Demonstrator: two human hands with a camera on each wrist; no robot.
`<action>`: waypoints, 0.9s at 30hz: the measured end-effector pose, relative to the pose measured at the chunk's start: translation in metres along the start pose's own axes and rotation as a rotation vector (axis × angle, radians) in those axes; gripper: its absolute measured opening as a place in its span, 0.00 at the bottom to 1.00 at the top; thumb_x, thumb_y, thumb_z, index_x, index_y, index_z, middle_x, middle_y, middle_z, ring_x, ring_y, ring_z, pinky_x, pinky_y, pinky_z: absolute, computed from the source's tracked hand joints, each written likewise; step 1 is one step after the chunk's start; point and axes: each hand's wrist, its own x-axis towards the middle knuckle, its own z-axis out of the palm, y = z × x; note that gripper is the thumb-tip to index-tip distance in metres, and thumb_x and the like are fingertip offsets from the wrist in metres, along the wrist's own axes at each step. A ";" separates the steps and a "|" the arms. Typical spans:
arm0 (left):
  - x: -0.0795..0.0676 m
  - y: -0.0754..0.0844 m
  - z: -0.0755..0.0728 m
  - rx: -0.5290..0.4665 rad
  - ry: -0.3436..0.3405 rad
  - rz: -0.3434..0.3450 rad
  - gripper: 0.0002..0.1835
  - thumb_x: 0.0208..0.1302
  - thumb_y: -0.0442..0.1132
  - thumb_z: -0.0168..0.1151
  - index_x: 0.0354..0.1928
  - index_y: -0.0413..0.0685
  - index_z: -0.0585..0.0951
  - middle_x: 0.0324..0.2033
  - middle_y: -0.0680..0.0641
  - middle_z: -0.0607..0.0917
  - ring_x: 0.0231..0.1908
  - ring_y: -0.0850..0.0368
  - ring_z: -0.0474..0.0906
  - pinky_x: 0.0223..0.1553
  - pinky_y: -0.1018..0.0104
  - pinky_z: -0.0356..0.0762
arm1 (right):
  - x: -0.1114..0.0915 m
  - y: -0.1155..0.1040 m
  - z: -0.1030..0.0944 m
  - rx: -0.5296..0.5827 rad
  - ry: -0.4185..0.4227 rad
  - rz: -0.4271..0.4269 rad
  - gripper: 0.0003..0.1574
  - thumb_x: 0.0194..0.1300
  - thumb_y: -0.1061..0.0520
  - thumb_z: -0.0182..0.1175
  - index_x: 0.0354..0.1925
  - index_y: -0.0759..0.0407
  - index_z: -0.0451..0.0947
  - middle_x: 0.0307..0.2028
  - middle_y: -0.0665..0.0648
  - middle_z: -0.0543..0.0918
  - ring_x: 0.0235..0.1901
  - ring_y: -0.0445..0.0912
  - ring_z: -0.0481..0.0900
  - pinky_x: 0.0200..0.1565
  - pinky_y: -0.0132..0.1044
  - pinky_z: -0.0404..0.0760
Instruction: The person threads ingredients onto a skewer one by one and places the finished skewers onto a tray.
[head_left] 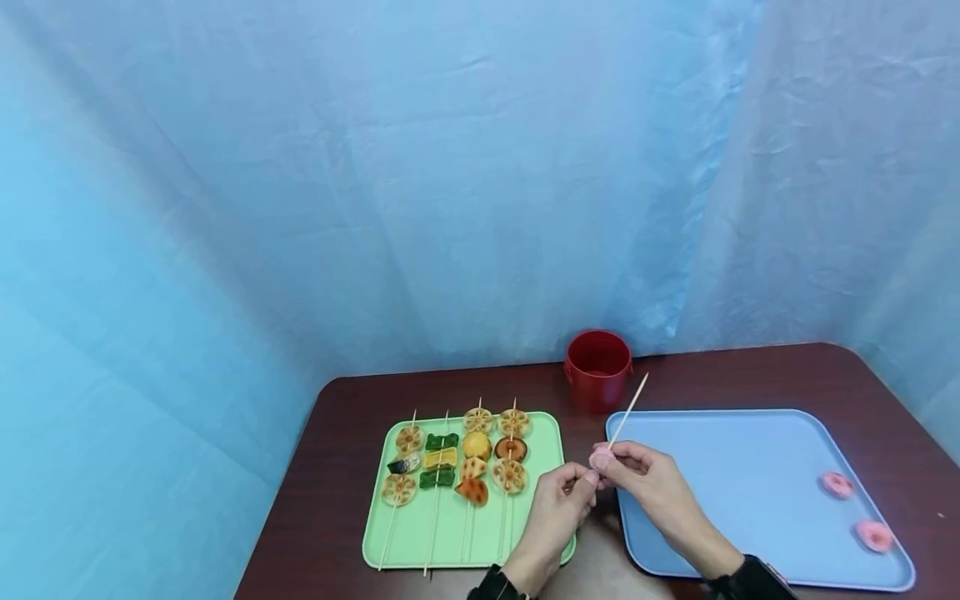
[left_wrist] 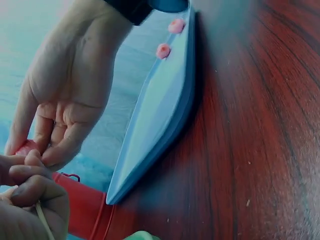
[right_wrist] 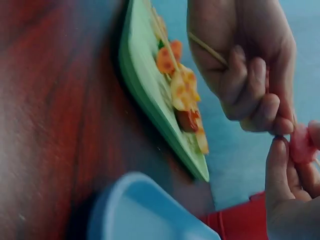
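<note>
Both hands meet over the gap between the two trays. My left hand (head_left: 553,510) grips a thin wooden skewer (head_left: 630,407), its fingers curled round the lower part, as the right wrist view also shows. A pink ring-shaped food piece (right_wrist: 302,144) is on the skewer, with the stick showing on both sides of it. My right hand (head_left: 663,496) pinches this piece between thumb and fingers, close against the left fingertips. In the head view the bare upper end of the skewer slants up to the right.
On the left, a green tray (head_left: 408,542) bears several loaded skewers with lotus slices and other pieces. A blue tray (head_left: 720,500) at right carries two pink pieces (head_left: 837,484) near its right edge. Behind them stands a red bucket (head_left: 597,379); blue curtain (head_left: 465,183) hangs beyond the table.
</note>
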 end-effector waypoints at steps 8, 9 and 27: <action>0.001 0.002 0.001 0.107 0.026 0.083 0.11 0.65 0.38 0.59 0.32 0.33 0.81 0.18 0.54 0.76 0.14 0.69 0.64 0.16 0.78 0.59 | -0.001 0.005 -0.008 -0.039 -0.018 -0.026 0.28 0.64 0.46 0.61 0.52 0.66 0.79 0.50 0.60 0.82 0.44 0.44 0.82 0.44 0.37 0.81; 0.001 0.001 -0.001 0.132 0.036 0.096 0.11 0.65 0.38 0.59 0.32 0.34 0.82 0.18 0.54 0.76 0.14 0.69 0.64 0.16 0.78 0.59 | 0.000 0.005 -0.013 -0.064 -0.029 -0.041 0.29 0.65 0.46 0.60 0.54 0.67 0.77 0.50 0.61 0.82 0.44 0.46 0.83 0.44 0.38 0.81; 0.001 -0.003 -0.038 0.194 0.079 0.084 0.13 0.66 0.40 0.59 0.35 0.33 0.83 0.20 0.53 0.76 0.16 0.69 0.64 0.17 0.77 0.58 | -0.003 0.003 -0.198 -1.027 0.087 0.048 0.42 0.62 0.32 0.57 0.45 0.71 0.81 0.36 0.67 0.83 0.31 0.56 0.79 0.30 0.55 0.77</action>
